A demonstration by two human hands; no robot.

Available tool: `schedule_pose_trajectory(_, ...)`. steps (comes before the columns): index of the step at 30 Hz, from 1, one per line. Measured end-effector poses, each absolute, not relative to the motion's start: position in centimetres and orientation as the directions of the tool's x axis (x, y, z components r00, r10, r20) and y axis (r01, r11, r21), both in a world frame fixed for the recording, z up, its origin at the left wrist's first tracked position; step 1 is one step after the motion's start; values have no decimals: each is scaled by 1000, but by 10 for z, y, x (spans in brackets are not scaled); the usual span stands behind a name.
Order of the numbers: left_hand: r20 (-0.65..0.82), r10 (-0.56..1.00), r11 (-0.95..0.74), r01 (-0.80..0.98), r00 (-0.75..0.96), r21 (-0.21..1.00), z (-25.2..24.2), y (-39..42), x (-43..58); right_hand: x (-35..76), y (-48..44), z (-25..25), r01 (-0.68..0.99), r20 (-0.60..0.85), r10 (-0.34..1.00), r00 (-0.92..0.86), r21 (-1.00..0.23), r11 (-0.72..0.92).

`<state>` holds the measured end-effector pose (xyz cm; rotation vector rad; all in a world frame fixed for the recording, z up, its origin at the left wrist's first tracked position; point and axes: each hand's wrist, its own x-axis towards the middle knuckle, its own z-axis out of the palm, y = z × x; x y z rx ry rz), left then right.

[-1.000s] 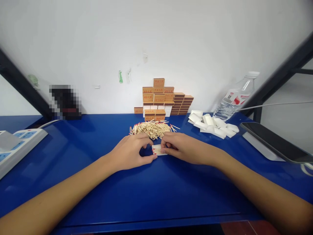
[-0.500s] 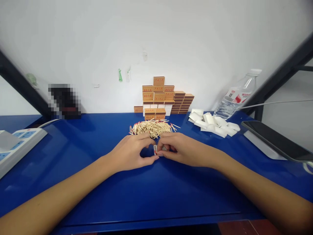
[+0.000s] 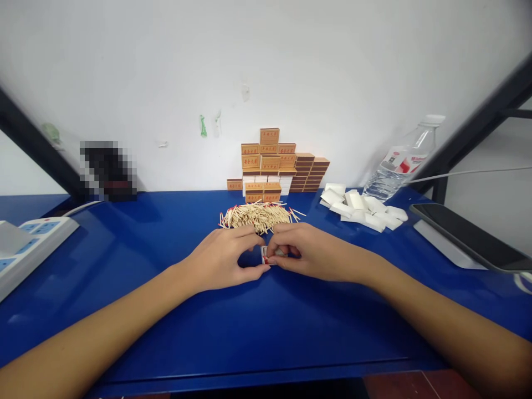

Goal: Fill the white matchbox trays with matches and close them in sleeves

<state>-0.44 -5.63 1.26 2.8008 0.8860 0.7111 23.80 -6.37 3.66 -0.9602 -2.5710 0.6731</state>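
A small white matchbox tray (image 3: 263, 252) lies on the blue table, with red match heads showing at its left end. My left hand (image 3: 226, 256) curves around that end, thumb at the near edge and fingers at the far edge. Over the tray, my right hand (image 3: 305, 252) is closed in a pinch, fingertips inside on the matches; it covers most of the tray. Just beyond both hands spreads a heap of loose matches (image 3: 257, 216) with red heads.
Stacked matchboxes (image 3: 270, 162) stand against the wall behind the heap. To the right are a pile of white trays (image 3: 353, 202), a clear plastic bottle (image 3: 386, 172) and a phone (image 3: 469, 233) propped on a white block. A power strip (image 3: 41, 238) lies at the left.
The view has shifted very slightly. My right fingertips have moved a little within the tray, while my left hand keeps its place around the end.
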Motion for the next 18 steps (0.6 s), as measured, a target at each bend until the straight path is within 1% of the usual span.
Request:
schedule_pose_trajectory(3,402,567,-823,512,719,244,13,-56,-4,239,-64,36,518,141,672,-727,-531,671)
schedule_pose_trajectory(6,408,562,-826,512,719,235,13,-56,-4,241,-63,38,519,168,668,-725,-505,690)
schedule_pose_trajectory(11,410,567,-823,515,714,241,13,-56,-5,243,-63,41,523,141,654,-743,-487,700)
schedule_pose_trajectory(15,405,572,-819,522,713,239,13,-56,-5,244,-61,41,523,173,659,-732,-476,707)
schedule_pose_trajectory(18,402,570,-820,520,716,238,13,-56,-4,245,-60,40,535,158,661,-734,-465,705)
